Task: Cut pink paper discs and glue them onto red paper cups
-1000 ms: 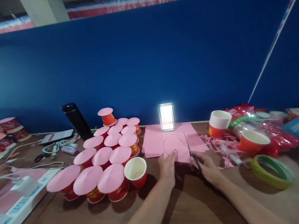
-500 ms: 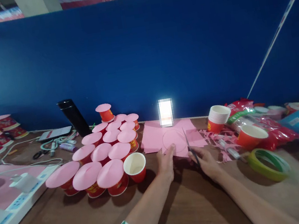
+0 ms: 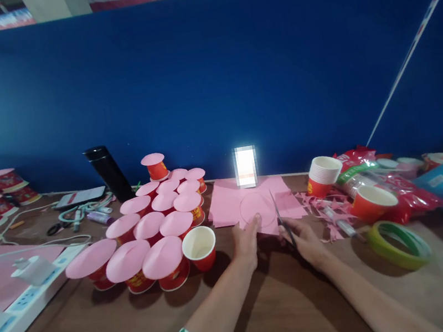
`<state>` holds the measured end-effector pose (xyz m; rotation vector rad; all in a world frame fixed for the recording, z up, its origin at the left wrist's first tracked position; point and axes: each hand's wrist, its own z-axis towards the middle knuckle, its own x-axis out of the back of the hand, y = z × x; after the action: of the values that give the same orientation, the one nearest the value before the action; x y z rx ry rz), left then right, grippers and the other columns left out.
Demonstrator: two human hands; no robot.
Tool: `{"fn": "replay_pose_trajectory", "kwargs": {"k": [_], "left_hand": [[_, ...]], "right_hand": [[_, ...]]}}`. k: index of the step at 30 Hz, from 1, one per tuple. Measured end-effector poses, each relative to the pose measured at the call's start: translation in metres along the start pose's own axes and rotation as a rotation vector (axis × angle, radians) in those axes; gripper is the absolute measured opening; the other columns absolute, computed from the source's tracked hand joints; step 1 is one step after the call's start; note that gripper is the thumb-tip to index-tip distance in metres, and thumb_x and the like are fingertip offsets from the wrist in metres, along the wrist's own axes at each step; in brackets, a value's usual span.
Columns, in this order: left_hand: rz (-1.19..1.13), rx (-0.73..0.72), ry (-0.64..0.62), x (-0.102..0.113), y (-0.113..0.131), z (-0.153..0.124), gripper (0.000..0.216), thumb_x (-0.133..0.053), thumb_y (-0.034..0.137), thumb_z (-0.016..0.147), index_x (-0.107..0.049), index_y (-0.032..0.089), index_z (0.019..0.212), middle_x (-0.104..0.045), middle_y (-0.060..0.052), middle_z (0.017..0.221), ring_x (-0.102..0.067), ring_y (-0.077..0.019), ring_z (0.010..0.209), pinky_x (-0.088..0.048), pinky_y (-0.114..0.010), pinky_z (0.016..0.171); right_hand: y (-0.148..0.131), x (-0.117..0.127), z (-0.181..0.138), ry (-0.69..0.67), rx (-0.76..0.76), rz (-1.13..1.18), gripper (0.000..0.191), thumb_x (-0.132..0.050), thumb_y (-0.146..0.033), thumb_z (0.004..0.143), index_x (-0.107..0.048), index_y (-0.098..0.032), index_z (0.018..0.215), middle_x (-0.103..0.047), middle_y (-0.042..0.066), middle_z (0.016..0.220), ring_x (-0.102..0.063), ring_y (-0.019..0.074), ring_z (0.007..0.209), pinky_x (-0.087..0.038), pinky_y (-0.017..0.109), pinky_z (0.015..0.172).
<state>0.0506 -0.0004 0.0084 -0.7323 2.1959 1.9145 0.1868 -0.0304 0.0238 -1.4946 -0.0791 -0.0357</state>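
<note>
My left hand (image 3: 247, 245) grips a piece of pink paper (image 3: 258, 208) by its near left edge, the thumb lying on top. A circle outline is drawn on this paper. In my right hand (image 3: 303, 238) is a pair of scissors (image 3: 277, 210), its blades pointing away from me along the paper's right edge. How far the blades are apart I cannot make out. Beneath and behind lies a stack of pink sheets (image 3: 221, 202). Left of my left hand an open red paper cup (image 3: 201, 249) stands upright.
Several upside-down red cups topped with pink discs (image 3: 162, 258) stand on the left. Beyond them are a black flask (image 3: 108, 174) and a white power strip (image 3: 30, 303). On the right are stacked cups (image 3: 323, 175), pink scraps (image 3: 333, 210), green tape (image 3: 397, 244) and a lit phone (image 3: 246, 166).
The pink paper has tilted very slightly in my left hand. My right hand and the scissors have hardly moved.
</note>
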Motion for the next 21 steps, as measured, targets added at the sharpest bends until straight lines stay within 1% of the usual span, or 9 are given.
{"fn": "replay_pose_trajectory", "kwargs": {"k": [5, 12, 17, 21], "left_hand": [[0.01, 0.001, 0.014, -0.0007, 0.0036, -0.001, 0.047, -0.082, 0.038, 0.057, -0.067, 0.006, 0.087, -0.071, -0.011, 0.077, -0.066, -0.0204, 0.069, -0.052, -0.029, 0.059], [-0.002, 0.014, 0.038, -0.0003, 0.0017, 0.0003, 0.048, -0.084, 0.037, 0.055, -0.066, 0.007, 0.087, -0.071, -0.011, 0.077, -0.066, -0.0199, 0.068, -0.052, -0.028, 0.06], [-0.043, 0.036, -0.003, -0.0012, 0.0026, -0.0011, 0.05, -0.083, 0.039, 0.055, -0.065, 0.006, 0.088, -0.07, -0.011, 0.075, -0.066, -0.0199, 0.063, -0.052, -0.03, 0.057], [-0.034, 0.057, 0.009, -0.0026, 0.0067, -0.0037, 0.05, -0.083, 0.038, 0.055, -0.065, 0.006, 0.087, -0.069, -0.009, 0.071, -0.065, -0.0184, 0.06, -0.052, -0.029, 0.055]], "right_hand": [[0.0023, 0.0004, -0.0001, -0.006, 0.002, 0.022, 0.047, -0.073, -0.051, 0.065, -0.067, -0.015, 0.094, -0.056, -0.001, 0.06, -0.047, 0.0112, 0.054, -0.037, 0.021, 0.047], [0.0011, -0.0001, -0.0014, 0.007, -0.002, 0.012, 0.05, -0.072, -0.054, 0.065, -0.067, -0.015, 0.095, -0.055, -0.001, 0.058, -0.046, 0.0111, 0.052, -0.037, 0.021, 0.046], [-0.0003, 0.0004, -0.0012, -0.008, 0.008, 0.014, 0.052, -0.072, -0.057, 0.064, -0.067, -0.014, 0.092, -0.054, -0.001, 0.058, -0.046, 0.0108, 0.052, -0.036, 0.021, 0.046], [0.0007, 0.0008, -0.0005, -0.01, 0.013, -0.001, 0.051, -0.071, -0.057, 0.064, -0.067, -0.014, 0.091, -0.054, -0.002, 0.058, -0.046, 0.0109, 0.052, -0.037, 0.022, 0.047]]}}
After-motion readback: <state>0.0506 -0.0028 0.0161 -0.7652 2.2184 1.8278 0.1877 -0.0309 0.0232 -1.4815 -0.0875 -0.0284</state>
